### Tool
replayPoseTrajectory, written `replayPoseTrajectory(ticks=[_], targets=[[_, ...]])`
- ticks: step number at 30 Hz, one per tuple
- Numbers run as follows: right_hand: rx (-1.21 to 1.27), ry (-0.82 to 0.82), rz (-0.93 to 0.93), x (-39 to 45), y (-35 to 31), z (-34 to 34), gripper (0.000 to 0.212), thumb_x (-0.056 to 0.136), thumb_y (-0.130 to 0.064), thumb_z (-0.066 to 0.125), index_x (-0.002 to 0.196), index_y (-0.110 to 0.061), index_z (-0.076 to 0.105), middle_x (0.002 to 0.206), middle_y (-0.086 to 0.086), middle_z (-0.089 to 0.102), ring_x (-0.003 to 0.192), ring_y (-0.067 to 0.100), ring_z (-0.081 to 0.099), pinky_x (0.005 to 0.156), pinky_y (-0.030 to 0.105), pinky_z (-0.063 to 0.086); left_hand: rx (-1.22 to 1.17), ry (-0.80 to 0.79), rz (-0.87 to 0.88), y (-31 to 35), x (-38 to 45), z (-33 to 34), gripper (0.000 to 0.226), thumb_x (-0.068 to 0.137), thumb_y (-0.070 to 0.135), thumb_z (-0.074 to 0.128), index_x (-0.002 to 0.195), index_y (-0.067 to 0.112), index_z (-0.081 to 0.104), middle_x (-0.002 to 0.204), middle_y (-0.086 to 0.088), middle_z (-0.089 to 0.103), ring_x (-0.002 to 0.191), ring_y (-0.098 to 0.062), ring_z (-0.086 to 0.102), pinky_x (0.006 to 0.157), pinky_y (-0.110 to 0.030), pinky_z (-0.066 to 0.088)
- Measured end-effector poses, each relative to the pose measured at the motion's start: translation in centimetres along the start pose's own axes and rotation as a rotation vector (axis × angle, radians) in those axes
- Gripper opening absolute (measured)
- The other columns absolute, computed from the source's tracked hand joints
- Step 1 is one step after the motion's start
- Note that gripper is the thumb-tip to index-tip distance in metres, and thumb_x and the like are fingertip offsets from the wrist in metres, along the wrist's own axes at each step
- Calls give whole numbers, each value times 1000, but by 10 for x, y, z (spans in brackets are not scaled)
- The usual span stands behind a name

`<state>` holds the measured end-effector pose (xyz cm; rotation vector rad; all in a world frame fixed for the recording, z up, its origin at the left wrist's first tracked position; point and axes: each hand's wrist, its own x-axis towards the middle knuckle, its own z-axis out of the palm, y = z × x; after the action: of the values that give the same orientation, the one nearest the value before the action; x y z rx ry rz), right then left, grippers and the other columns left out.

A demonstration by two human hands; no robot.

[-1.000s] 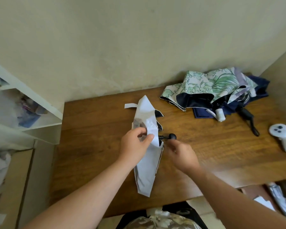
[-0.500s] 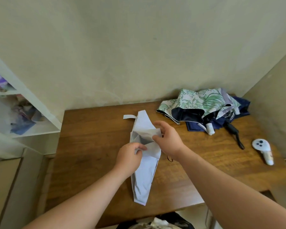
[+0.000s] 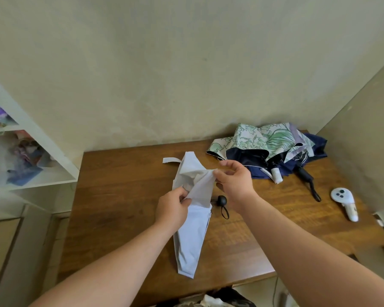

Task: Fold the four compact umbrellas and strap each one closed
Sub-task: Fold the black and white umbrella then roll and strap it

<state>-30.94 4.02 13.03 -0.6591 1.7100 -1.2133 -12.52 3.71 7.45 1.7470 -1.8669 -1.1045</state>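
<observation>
The left hand [image 3: 172,210] is pinching the middle of the pale grey-white fabric compact umbrella [image 3: 192,235] lying near the front of the brown wooden table [image 3: 120,196], while the right hand [image 3: 235,182] is pinching a loose canopy panel between thumb and forefinger, and the fold is probably going best if each panel is being pulled taut and laid flat one way round the shaft. The umbrella's long axis is running front to back, narrow end pointing toward the person, white strap [image 3: 171,160] at the far end, black knob handle [image 3: 221,200] poking out rightward. Farther back, a green floral umbrella [image 3: 264,140] is waiting unfolded.
</observation>
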Motion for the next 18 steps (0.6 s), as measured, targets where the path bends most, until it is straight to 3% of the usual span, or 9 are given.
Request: replayPoseTrajectory(ticks=[3, 6, 8, 10, 12, 15, 18], targets=[[-74, -22, -67, -3, 1, -3, 20, 95, -9, 73, 104, -26, 67, 92, 7, 75, 80, 21, 67, 71, 41, 60, -86, -150, -15, 1, 0, -3, 3, 101, 31, 69, 104, 32, 67, 102, 16, 68, 95, -7, 65, 76, -20, 50], [-144, -178, -116, -9, 5, -1, 37, 90, -9, 78, 113, -36, 66, 102, 6, 75, 90, 19, 70, 71, 35, 60, -232, -202, 17, 12, 5, -8, 22, 99, 41, 71, 120, 33, 69, 114, 20, 70, 106, -3, 65, 91, -27, 56], [-277, -213, -143, -10, 10, 3, 41, 86, -12, 82, 110, -42, 68, 103, 5, 73, 91, 19, 69, 78, 40, 61, -282, -148, 38, 20, 8, -10, 16, 98, 41, 73, 110, 30, 73, 105, 16, 74, 100, -5, 69, 85, -27, 56], [-269, -165, -138, -11, 11, 4, 32, 86, -10, 81, 101, -36, 71, 97, 10, 73, 79, 20, 64, 75, 44, 59, -328, -77, -16, 22, 11, -7, 9, 94, 34, 79, 96, 27, 74, 94, 11, 75, 93, -12, 71, 78, -29, 55], [-196, -118, -107, -11, 11, 2, 28, 88, -3, 77, 98, -29, 73, 95, 9, 73, 74, 19, 61, 68, 39, 57, -374, -57, -94, 21, 10, -6, 12, 90, 31, 83, 89, 23, 74, 88, 6, 75, 89, -17, 71, 78, -34, 57], [-226, -143, -111, -13, 10, -1, 25, 92, -2, 74, 99, -26, 74, 100, 0, 71, 70, 9, 59, 60, 22, 51, -544, -179, -203, 28, 4, -10, 18, 95, 39, 76, 96, 21, 74, 95, -1, 76, 95, -22, 69, 80, -34, 53], [-280, -191, -114, -13, 11, -1, 25, 93, -5, 75, 99, -29, 74, 105, -2, 70, 77, 12, 63, 61, 23, 53, -694, -241, -437, 43, 5, -22, 30, 101, 51, 64, 110, 25, 75, 106, 0, 77, 102, -20, 69, 78, -29, 48]])
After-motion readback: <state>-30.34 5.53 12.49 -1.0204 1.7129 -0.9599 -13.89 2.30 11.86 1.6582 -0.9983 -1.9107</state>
